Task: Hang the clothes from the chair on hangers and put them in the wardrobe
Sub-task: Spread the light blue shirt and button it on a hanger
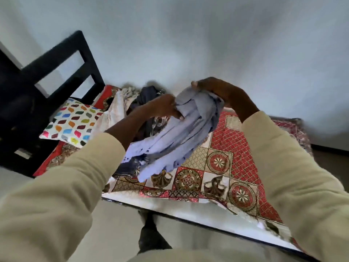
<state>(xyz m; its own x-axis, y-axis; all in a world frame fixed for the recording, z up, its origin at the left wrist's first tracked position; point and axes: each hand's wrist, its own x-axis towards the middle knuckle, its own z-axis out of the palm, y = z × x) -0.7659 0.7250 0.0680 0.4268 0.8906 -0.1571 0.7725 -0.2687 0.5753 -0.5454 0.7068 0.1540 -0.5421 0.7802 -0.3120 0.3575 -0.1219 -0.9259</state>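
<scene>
Dark headboard (62,59): black frame with open rectangular panels, at far left against the pale wall (207,35).

Cushion (72,122): white, covered in many-coloured leaf shapes, lying at the head of the bed just below the headboard.

Pile of clothes (132,103): a cream garment and darker pieces heaped together on the bedspread, right of the cushion and partly hidden behind the left forearm. How many pieces it holds cannot be told.

Left hand (164,108): reaches forward out of a cream sleeve (75,176); fingers curled into the left side of the lilac garment, clamped on its cloth.

Lilac garment (181,129): pale blue-purple, bunched and creased, held up above the bed between both hands. Its lower part hangs down and to the left toward the left sleeve, over a darker patterned piece. Small eyelet holes show along its lower edge.

Right hand (217,89): higher than the left, coming down from above; fingers closed over the top of the lilac garment, gripping it.

Bedspread (236,148): red and cream patchwork with round flower medallions and lattice squares, spread across the bed under the garment and out to the right.

Mattress edge (179,207): a white strip with a dark line beneath, running along the near side of the bed.

Floor (113,224): pale, in the foreground.
</scene>
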